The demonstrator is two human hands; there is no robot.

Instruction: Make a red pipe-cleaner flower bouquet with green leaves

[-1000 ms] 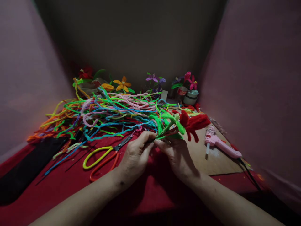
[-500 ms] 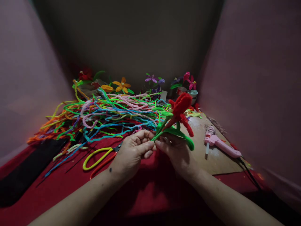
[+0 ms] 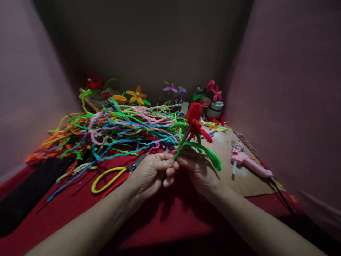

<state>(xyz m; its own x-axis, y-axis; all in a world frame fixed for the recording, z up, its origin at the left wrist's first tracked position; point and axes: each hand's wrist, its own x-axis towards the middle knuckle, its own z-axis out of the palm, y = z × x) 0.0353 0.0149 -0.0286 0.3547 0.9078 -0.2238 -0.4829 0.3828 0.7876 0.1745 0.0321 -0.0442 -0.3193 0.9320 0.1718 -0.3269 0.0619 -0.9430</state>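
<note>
A red pipe-cleaner flower (image 3: 195, 115) with green stems and long green leaves leans to the right above both hands. My left hand (image 3: 157, 169) pinches the lower end of its stem between thumb and fingers. Close against it, my right hand (image 3: 198, 170) is also closed at the stem's base, under a drooping green leaf (image 3: 209, 156); some of its fingers are hidden behind the stem and leaf. Beside my left wrist lie scissors (image 3: 109, 179) with a yellow and an orange-red handle, partly covered by the forearm.
A big heap of coloured pipe cleaners (image 3: 128, 128) spreads over the red cloth (image 3: 160, 227). A pink glue gun (image 3: 250, 165) rests on a brown board (image 3: 237, 185) at right. Behind stand finished flowers, such as an orange one (image 3: 137, 95), and a lidded jar (image 3: 214, 109).
The red flower has turned and shifted slightly left, uncovering more of the jar. My left hand's fingers have moved a little on the stem; both hands still hold it.
</note>
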